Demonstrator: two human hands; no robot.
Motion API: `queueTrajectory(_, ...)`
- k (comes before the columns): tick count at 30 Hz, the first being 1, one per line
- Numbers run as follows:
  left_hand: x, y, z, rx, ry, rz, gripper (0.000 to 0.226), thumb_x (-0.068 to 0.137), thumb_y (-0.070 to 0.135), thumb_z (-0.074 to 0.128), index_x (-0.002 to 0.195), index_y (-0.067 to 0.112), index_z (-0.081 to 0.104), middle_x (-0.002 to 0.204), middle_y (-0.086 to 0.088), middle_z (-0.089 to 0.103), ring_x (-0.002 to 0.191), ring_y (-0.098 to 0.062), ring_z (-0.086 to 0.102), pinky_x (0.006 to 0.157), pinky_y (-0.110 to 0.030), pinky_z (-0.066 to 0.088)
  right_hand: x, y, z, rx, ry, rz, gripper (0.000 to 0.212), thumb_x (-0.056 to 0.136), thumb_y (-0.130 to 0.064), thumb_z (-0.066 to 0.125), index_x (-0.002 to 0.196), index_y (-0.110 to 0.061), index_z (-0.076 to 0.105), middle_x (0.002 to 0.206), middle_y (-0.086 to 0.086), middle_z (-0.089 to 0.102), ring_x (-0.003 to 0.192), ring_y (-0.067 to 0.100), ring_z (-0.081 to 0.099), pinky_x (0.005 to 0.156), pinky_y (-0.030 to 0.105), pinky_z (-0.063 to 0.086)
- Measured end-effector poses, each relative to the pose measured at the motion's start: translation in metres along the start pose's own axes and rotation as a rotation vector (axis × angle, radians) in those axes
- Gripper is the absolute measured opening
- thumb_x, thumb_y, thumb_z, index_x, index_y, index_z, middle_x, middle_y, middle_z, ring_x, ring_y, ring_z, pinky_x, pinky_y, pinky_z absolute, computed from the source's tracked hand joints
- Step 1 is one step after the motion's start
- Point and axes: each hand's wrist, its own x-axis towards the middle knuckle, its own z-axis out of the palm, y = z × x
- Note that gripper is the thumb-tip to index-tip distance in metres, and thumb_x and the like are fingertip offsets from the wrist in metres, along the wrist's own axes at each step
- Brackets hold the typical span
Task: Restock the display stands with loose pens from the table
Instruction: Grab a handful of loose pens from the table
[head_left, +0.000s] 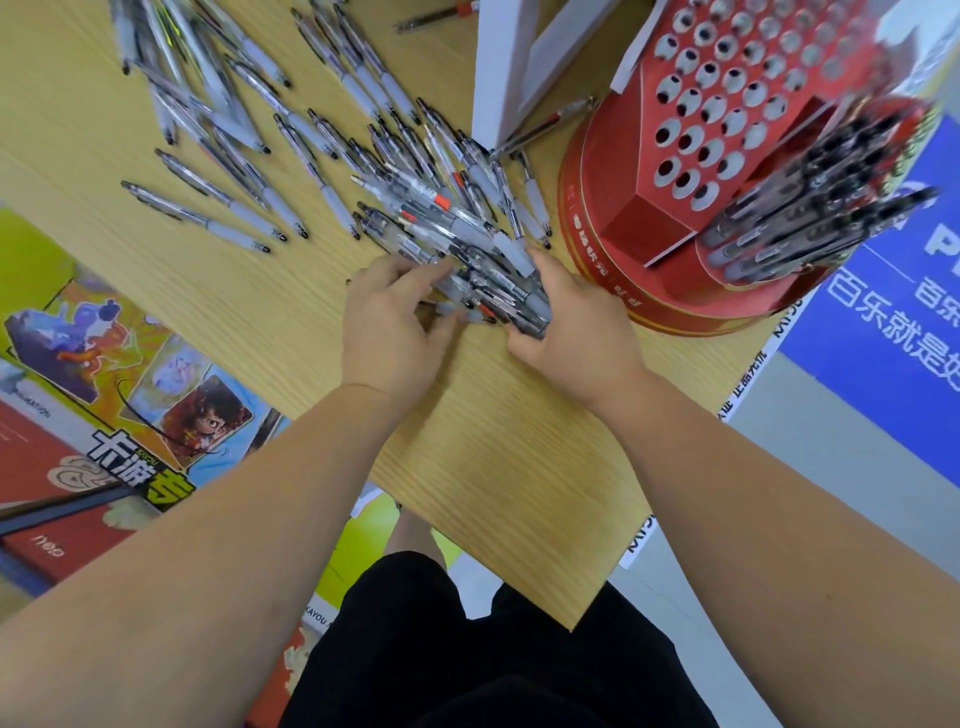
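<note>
A pale wood-grain tabletop (493, 467) fills the middle of the view. To the right is smooth grey floor (810, 545), with a blue sign (872, 332) bearing white characters. On the left are bright cartoon-printed boards (104, 338). A white frame (501, 67) stands at the far side. The light is soft and even.

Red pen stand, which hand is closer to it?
Right. The right hand is just beside the red pen stand; the left hand is farther, across the pen bundle.

Just the one head-worn view here, looking steeply down from close above the worktop (519, 457), left of the red display stand (613, 208) and nearer than it, forearms (727, 467) reaching in underneath.
</note>
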Motion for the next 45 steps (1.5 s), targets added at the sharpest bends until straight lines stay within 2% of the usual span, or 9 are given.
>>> queueTrajectory(5,0.009,-0.003,-0.003,0.010,-0.038,-0.010,0.043,0.076,0.026,0.087,0.116,0.016,0.076,0.097,-0.011,0.064,0.094,-0.036,0.060,0.086,-0.042,0.049,0.004,-0.008,-0.003,0.004,-0.064,0.100,0.110,0.070,-0.060,0.085,0.158,-0.028,0.028,0.125,0.004,0.070,0.111,0.028,0.066,0.092,0.037,0.052)
queueTrajectory(12,0.007,0.006,-0.005,-0.025,-0.047,-0.006,0.049,0.080,0.022,0.084,0.126,0.018,0.070,0.106,-0.009,0.063,0.103,-0.033,0.058,0.094,-0.042,0.047,0.002,-0.006,-0.019,0.379,-0.132,0.176,0.073,0.071,-0.033,0.087,0.138,-0.029,0.056,0.111,-0.015,0.072,0.100,0.009,0.069,0.093,0.037,0.056)
queueTrajectory(16,0.002,0.010,-0.009,-0.054,-0.046,-0.023,0.047,0.082,0.024,0.081,0.127,0.016,0.067,0.115,-0.008,0.063,0.111,-0.031,0.057,0.100,-0.039,0.045,-0.008,-0.007,-0.025,0.646,-0.161,0.224,0.055,0.076,-0.017,0.086,0.124,-0.027,0.062,0.106,-0.019,0.072,0.094,-0.006,0.068,0.087,0.023,0.056)
queueTrajectory(23,-0.007,0.030,-0.027,-0.094,-0.035,-0.083,0.038,0.087,0.031,0.076,0.121,0.017,0.069,0.114,-0.004,0.062,0.109,-0.026,0.057,0.097,-0.038,0.047,-0.029,-0.008,-0.027,0.948,-0.176,0.322,0.043,0.079,-0.011,0.085,0.116,-0.025,0.068,0.105,-0.005,0.077,0.098,0.015,0.074,0.091,0.041,0.060)
queueTrajectory(26,-0.013,0.061,-0.042,-0.340,-0.143,-0.303,0.021,0.093,0.033,0.072,0.113,0.027,0.069,0.096,0.007,0.062,0.089,-0.010,0.059,0.078,-0.026,0.046,-0.042,-0.015,-0.037,1.074,-0.169,0.358,0.037,0.082,-0.005,0.082,0.114,-0.018,0.069,0.094,0.001,0.077,0.084,0.022,0.073,0.079,0.041,0.061)
queueTrajectory(28,-0.018,0.080,-0.048,-0.546,-0.219,-0.488,0.012,0.095,0.034,0.069,0.106,0.030,0.068,0.089,0.001,0.065,0.079,-0.017,0.061,0.070,-0.034,0.048,-0.051,-0.023,-0.045,1.141,-0.181,0.366,0.035,0.081,-0.002,0.080,0.112,-0.014,0.068,0.085,0.005,0.072,0.072,0.022,0.067,0.069,0.040,0.056)
queueTrajectory(31,-0.026,0.106,-0.055,-0.767,-0.262,-0.624,0.029,0.096,0.039,0.068,0.118,0.021,0.066,0.096,-0.004,0.068,0.083,-0.021,0.069,0.069,-0.040,0.052,-0.066,-0.031,-0.059,1.226,-0.204,0.328,0.038,0.080,-0.002,0.079,0.115,-0.010,0.065,0.081,0.010,0.066,0.068,0.025,0.062,0.062,0.039,0.053)
queueTrajectory(38,-0.044,0.173,-0.087,-0.865,-0.128,-0.631,0.038,0.094,0.028,0.071,0.125,0.009,0.059,0.074,0.012,0.065,0.064,-0.011,0.062,0.060,-0.031,0.046,-0.102,-0.043,-0.111,1.415,-0.273,0.269,0.041,0.088,0.008,0.071,0.126,-0.005,0.060,0.086,0.010,0.063,0.063,0.023,0.057,0.050,0.030,0.048)
queueTrajectory(45,-0.063,0.224,-0.127,-0.914,-0.088,-0.499,0.016,0.094,0.022,0.071,0.101,0.017,0.057,0.060,0.012,0.059,0.055,-0.010,0.059,0.060,-0.033,0.039,-0.132,-0.049,-0.159,1.504,-0.354,0.163,0.042,0.079,-0.007,0.076,0.118,-0.010,0.061,0.080,0.006,0.064,0.057,0.019,0.058,0.047,0.028,0.045)
